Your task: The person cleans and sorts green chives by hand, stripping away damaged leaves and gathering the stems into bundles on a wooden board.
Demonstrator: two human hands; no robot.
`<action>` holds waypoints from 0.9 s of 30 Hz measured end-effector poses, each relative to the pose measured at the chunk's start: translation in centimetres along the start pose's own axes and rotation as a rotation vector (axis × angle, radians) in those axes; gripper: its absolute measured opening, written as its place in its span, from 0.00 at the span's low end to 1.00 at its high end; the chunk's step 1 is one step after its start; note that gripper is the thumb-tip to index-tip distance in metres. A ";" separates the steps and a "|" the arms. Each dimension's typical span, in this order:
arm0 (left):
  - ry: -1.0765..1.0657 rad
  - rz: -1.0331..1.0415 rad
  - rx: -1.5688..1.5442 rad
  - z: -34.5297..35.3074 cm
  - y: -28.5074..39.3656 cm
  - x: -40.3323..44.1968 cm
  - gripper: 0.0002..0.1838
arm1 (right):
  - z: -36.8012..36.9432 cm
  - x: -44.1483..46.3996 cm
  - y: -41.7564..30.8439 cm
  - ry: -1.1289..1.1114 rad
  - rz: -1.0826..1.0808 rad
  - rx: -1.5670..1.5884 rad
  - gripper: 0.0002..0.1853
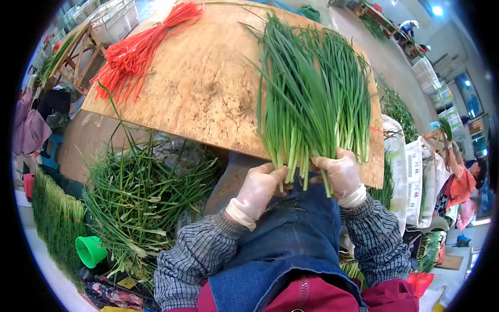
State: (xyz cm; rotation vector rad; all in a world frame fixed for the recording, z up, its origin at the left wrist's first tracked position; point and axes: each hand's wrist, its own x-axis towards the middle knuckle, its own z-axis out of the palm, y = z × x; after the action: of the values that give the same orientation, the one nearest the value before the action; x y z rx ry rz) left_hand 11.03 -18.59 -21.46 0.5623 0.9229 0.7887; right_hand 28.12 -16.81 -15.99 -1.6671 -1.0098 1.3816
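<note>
A spread of long green garlic chives point(312, 88) lies on the wooden table point(208, 73), leaves away from me and pale stem ends over the near edge. My left hand point(257, 190), in a thin whitish glove, pinches a stem end at the left side of the spread between thumb and fingers. My right hand point(343, 177), gloved too, is closed around a few stems in the middle, their cut ends poking out below the thumb. Several stem ends hang loose between the two hands.
Red ties point(140, 52) lie bundled at the table's far left. Below the left edge is a heap of loose green leaves point(140, 192). A green bucket point(91, 251) stands near bundled chives point(54, 223). White crates point(413, 177) and a person in red point(460, 182) are at right.
</note>
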 end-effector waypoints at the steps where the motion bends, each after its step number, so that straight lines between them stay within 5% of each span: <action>1: 0.004 0.025 -0.005 0.3 -0.3 0.1 0.17 | 0.5 0.2 0.0 -0.012 0.018 0.043 0.13; 3: 0.013 0.084 -0.014 0.9 -0.3 0.1 0.16 | 1.8 0.5 -0.5 -0.039 0.047 0.128 0.12; 8: 0.360 0.516 0.755 1.9 1.5 -2.9 0.12 | 5.1 0.3 -1.4 -0.192 -0.068 0.099 0.11; 15: 0.449 0.867 1.429 2.6 1.5 -4.5 0.16 | 7.3 -0.5 -2.8 -0.260 0.214 0.452 0.08; 19: 0.035 1.103 0.988 0.4 5.7 -7.0 0.14 | 5.6 -0.5 -4.5 -0.312 0.109 0.575 0.06; 20: -0.022 0.983 0.804 -0.3 7.0 -8.2 0.11 | 5.3 -1.3 -6.2 -0.347 0.059 0.583 0.06; 23: 0.232 0.862 0.527 -2.1 8.3 -9.9 0.10 | 4.7 -2.9 -10.2 -0.542 -0.080 0.766 0.09; 27: 0.405 0.792 0.833 -4.4 7.3 -8.4 0.09 | 4.2 -0.8 -10.9 -0.590 -0.118 0.841 0.14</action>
State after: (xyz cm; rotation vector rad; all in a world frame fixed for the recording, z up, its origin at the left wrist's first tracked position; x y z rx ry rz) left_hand 1.62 -20.46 -14.31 1.6011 1.4326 1.2428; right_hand 22.60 -12.70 -6.51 -0.5863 -0.6426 1.9057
